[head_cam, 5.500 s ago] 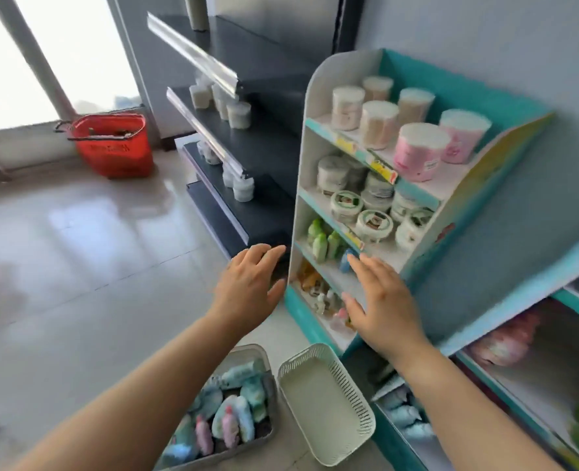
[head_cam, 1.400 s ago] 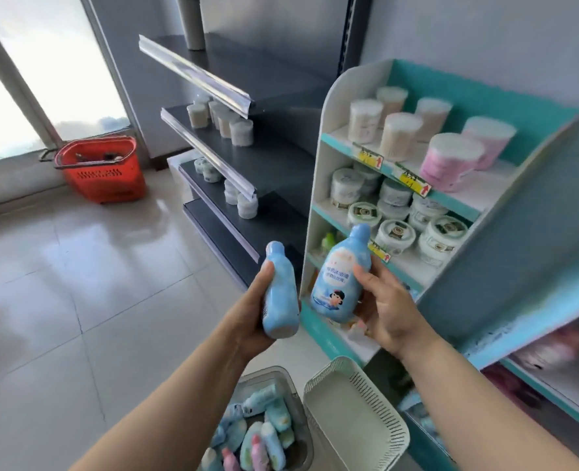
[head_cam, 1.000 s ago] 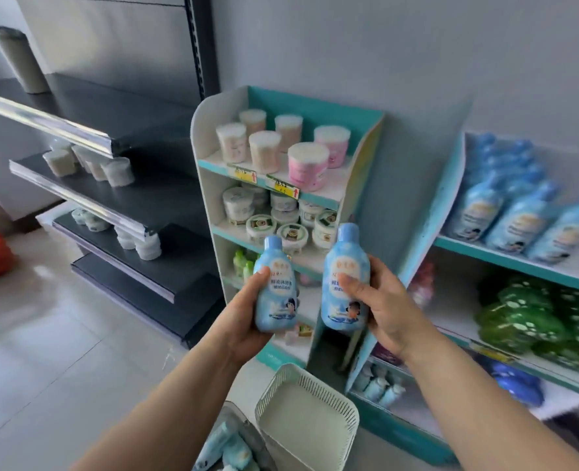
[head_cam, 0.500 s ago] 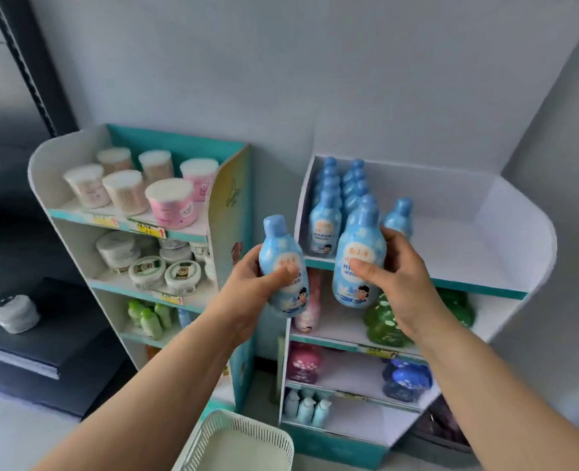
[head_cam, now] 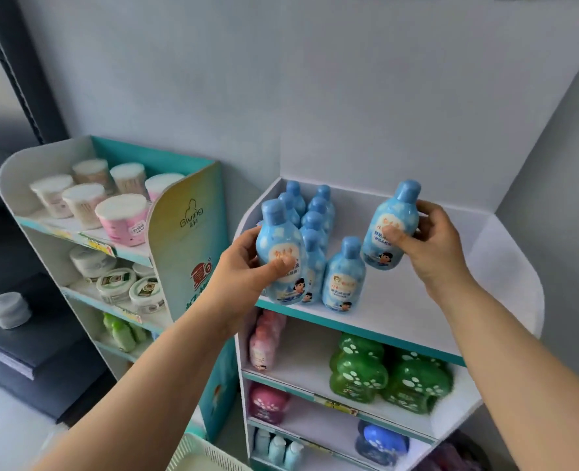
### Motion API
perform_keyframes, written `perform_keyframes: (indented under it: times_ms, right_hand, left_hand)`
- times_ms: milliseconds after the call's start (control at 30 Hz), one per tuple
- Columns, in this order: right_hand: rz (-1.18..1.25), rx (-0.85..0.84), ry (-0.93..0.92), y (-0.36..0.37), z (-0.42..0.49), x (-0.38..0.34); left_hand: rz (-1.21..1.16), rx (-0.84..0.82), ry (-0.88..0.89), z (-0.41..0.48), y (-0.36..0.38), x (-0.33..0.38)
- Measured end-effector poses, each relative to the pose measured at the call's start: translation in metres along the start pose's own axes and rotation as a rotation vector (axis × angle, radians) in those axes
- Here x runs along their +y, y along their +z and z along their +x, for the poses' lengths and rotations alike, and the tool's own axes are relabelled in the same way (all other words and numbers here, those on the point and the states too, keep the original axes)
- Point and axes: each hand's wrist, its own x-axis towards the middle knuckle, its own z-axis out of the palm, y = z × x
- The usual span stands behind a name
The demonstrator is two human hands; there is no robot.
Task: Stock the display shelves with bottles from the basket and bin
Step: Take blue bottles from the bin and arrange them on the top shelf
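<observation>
Since the top shelf (head_cam: pixel 397 311) had bare room on its right side, both hands were up at it. The left hand (head_cam: pixel 247 270) had fingers and thumb wrapped round one blue bottle (head_cam: pixel 279 248), upright, just in front of the rows of blue bottles (head_cam: pixel 316 214). The right hand (head_cam: pixel 432 246) gripped a second blue bottle (head_cam: pixel 392 226) the same way, tipped a little, over the bare part, probably to stand it beside the front bottle (head_cam: pixel 344 278).

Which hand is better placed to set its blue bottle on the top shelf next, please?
Probably the right hand: the right-hand bottle hangs over the bare stretch of the top shelf. The left hand holds the left-hand bottle in front of the rows of bottles already standing.
</observation>
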Motion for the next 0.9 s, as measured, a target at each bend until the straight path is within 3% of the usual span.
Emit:
perform_keyframes:
  times_ms: [200,700,767,900]
  right_hand:
    - [-0.056,-0.218,0.198,0.014,0.019,0.058]
    - [-0.078,-0.553,0.252,0.014,0.021,0.060]
    - [-0.140,-0.481,0.220,0.008,0.019,0.059]
    - [-0.316,-0.164,-0.089,-0.005,0.001,0.031]
  left_hand:
    - [0.045,0.063,-0.019,-0.003,0.001,-0.013]
    - [0.085,0.021,-0.026,-0.007,0.007,-0.007]
    - [0.082,0.001,-0.033,-0.007,0.011,-0.005]
    - [0.115,-0.082,-0.016,-0.005,0.032,0.004]
